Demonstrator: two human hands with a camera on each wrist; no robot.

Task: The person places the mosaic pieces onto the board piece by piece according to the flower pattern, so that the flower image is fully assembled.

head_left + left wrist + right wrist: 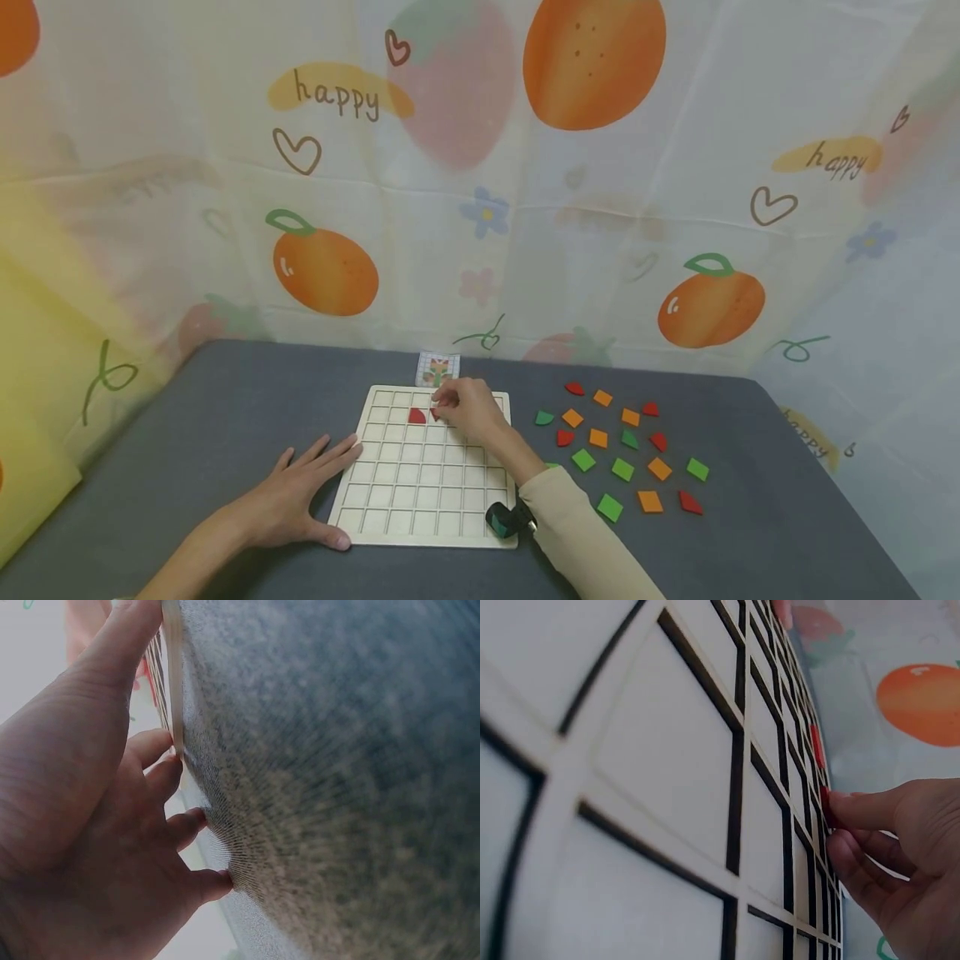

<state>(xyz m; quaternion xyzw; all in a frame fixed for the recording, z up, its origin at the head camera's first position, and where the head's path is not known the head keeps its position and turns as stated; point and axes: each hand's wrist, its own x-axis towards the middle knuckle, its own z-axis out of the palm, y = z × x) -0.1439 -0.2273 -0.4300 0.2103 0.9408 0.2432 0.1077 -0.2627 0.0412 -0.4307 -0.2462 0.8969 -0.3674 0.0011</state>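
Spread wide, the left hand (300, 492) rests at the near left of a pale grid board (407, 497), its fingertips along the left edge and its thumb at the near left corner; the left wrist view shows some of its fingertips touching the grey table (255, 400). Reaching across from the right, the right hand (471, 410) pinches a small red piece (825, 801) between thumb and fingers, close over the far part of the board; whether that piece touches the board cannot be told. Just left of it, a red quarter-round tile (417, 416) lies in the second row from the far edge, third cell from the left. Behind the board's far edge is a small pattern card (438, 369), with an orange and green figure on a grid. To the right of the board lie loose pieces, spaced apart: orange squares (597, 438), bright green squares (622, 469), dark green pieces (629, 439) and red pieces (691, 502). A black device (501, 519) at the right wrist, below a cream sleeve (585, 533), overlaps the board's near right corner in the head view. Behind the table hangs a pale cloth (600, 292) printed with oranges, hearts and the word "happy".
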